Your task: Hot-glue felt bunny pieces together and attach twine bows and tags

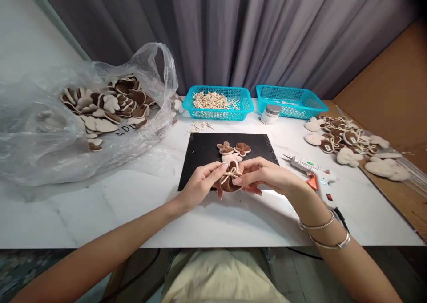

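Observation:
Both of my hands meet over the front edge of a black mat (203,154) on the white table. My left hand (202,185) and my right hand (267,176) together pinch a small brown heart-shaped piece (229,182) with a pale string bow (231,175) on its face. Fingers of both hands are closed on it. Just behind it on the mat lie three more pieces: two brown ones (242,148) and a pale one (230,158).
A clear plastic bag (50,129) of brown and cream pieces lies at left. Two turquoise baskets (218,111) (293,103) stand at the back, one holding string bows. A small jar (271,114), a glue gun (316,178) and a pile of finished pieces (350,143) are at right.

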The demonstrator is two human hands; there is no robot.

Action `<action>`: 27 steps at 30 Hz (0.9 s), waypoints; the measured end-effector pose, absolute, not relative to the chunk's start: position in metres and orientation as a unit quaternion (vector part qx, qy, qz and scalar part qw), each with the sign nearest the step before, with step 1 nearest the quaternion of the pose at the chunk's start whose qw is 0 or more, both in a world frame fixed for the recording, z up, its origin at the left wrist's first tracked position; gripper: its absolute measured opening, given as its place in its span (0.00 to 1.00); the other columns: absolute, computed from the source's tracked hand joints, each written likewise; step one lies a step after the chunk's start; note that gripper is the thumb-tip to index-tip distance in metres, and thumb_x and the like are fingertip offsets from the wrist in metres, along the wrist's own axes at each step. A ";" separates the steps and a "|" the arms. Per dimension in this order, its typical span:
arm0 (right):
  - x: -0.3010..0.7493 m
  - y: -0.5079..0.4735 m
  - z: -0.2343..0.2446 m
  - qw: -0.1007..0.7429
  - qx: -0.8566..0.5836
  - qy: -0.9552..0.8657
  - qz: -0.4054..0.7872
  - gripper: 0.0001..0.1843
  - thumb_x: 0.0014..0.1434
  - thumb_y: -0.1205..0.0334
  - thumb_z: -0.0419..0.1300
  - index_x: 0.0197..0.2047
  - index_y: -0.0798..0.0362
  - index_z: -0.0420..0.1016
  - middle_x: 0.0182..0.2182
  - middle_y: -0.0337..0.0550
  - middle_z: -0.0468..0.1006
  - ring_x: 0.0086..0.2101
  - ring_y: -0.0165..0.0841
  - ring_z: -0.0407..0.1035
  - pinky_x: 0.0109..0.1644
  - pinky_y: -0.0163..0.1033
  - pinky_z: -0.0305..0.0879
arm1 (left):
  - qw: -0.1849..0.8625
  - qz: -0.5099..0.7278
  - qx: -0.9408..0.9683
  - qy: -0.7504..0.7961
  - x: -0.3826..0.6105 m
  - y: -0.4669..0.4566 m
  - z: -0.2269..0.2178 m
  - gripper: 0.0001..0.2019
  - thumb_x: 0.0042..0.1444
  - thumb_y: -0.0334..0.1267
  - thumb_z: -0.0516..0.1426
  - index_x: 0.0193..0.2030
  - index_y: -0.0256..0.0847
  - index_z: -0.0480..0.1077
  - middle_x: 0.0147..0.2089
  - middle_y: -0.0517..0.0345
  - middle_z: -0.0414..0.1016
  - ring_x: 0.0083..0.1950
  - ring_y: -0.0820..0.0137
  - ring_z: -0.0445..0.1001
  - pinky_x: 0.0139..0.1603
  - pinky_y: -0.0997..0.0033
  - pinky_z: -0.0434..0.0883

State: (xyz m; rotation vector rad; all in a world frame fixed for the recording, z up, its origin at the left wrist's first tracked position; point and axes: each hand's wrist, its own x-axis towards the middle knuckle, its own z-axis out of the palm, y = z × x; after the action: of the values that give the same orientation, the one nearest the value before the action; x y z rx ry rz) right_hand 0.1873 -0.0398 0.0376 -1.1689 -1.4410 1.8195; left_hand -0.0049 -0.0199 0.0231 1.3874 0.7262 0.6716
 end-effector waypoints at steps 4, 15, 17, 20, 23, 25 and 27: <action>0.189 -0.041 0.041 0.242 -0.416 -0.564 0.671 0.17 0.47 0.51 0.66 0.27 0.55 0.67 0.24 0.36 0.70 0.22 0.24 0.63 0.20 0.29 0.56 | 0.646 0.306 0.619 0.325 -0.006 -0.021 0.024 0.15 0.58 0.47 0.52 0.30 0.37 0.66 0.24 0.63 0.61 0.25 0.76 0.63 0.21 0.78 0.68; 0.183 -0.041 0.033 0.271 -0.438 -0.606 0.606 0.16 0.52 0.49 0.62 0.31 0.55 0.69 0.25 0.38 0.69 0.25 0.27 0.66 0.20 0.28 0.60 | 0.464 0.290 0.734 0.403 -0.007 -0.028 0.018 0.17 0.59 0.49 0.51 0.30 0.37 0.68 0.24 0.64 0.65 0.26 0.76 0.66 0.25 0.79 0.63; 0.183 -0.040 0.030 0.283 -0.431 -0.605 0.607 0.15 0.52 0.50 0.62 0.31 0.55 0.70 0.25 0.37 0.70 0.25 0.26 0.66 0.20 0.28 0.60 | 0.467 0.284 0.735 0.401 -0.008 -0.028 0.019 0.17 0.59 0.49 0.50 0.29 0.37 0.67 0.23 0.63 0.65 0.25 0.76 0.65 0.24 0.79 0.63; 0.184 -0.041 0.032 0.292 -0.415 -0.606 0.612 0.15 0.52 0.51 0.62 0.31 0.56 0.70 0.25 0.37 0.70 0.25 0.26 0.66 0.21 0.29 0.62 | 0.513 0.270 0.720 0.381 -0.010 -0.027 0.022 0.17 0.59 0.48 0.50 0.29 0.37 0.67 0.23 0.63 0.64 0.24 0.76 0.65 0.23 0.78 0.62; 0.185 -0.042 0.036 0.295 -0.395 -0.602 0.628 0.14 0.52 0.52 0.63 0.30 0.56 0.70 0.25 0.37 0.71 0.26 0.26 0.66 0.22 0.29 0.63 | 0.591 0.258 0.681 0.347 -0.011 -0.025 0.026 0.16 0.59 0.47 0.51 0.28 0.37 0.67 0.24 0.62 0.65 0.23 0.76 0.64 0.23 0.78 0.63; 0.186 -0.043 0.038 0.296 -0.379 -0.597 0.642 0.14 0.51 0.53 0.63 0.30 0.55 0.70 0.25 0.37 0.71 0.26 0.26 0.66 0.23 0.30 0.63 | 0.638 0.253 0.650 0.325 -0.012 -0.022 0.027 0.16 0.58 0.47 0.53 0.27 0.36 0.68 0.23 0.62 0.65 0.24 0.76 0.64 0.22 0.78 0.63; 0.186 -0.043 0.038 0.296 -0.368 -0.592 0.653 0.13 0.51 0.53 0.64 0.30 0.55 0.70 0.24 0.36 0.70 0.25 0.26 0.66 0.23 0.30 0.64 | 0.667 0.249 0.630 0.309 -0.012 -0.020 0.027 0.16 0.56 0.46 0.54 0.27 0.36 0.69 0.23 0.61 0.65 0.24 0.76 0.64 0.21 0.79 0.64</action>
State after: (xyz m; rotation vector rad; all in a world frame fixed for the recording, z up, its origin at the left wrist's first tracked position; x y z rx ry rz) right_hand 0.1860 -0.0430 0.0378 -0.9790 -1.5748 1.7366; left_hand -0.0123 -0.0203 0.0269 1.4218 0.6979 0.5627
